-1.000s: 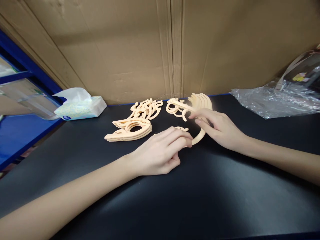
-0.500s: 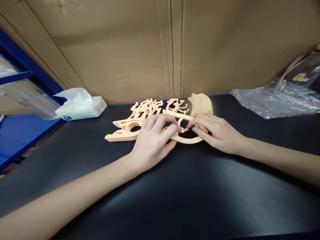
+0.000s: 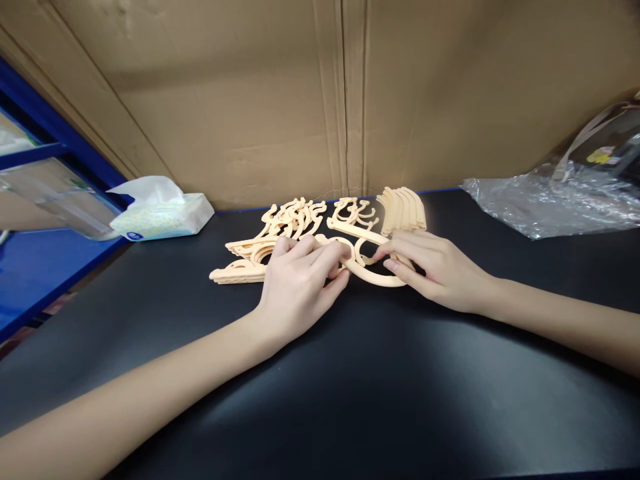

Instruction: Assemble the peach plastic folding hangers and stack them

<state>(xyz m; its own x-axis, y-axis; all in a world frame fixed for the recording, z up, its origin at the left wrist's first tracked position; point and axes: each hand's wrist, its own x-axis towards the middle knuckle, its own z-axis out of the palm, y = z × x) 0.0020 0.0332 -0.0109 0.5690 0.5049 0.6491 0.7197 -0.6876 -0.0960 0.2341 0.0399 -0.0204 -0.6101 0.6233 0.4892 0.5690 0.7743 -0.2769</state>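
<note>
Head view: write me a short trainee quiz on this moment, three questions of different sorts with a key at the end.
1. True or false: the left hand is farther than the right hand from the stack of beige frames.
2. Multiple choice: what does the right hand touch? A: the tissue box; B: a beige curved piece; C: the blue shelf.
3. Fill in: crumpled, clear ____ lies at the picture's right side of the black table.

Key: 1 false; 2 B; 3 plastic.
</note>
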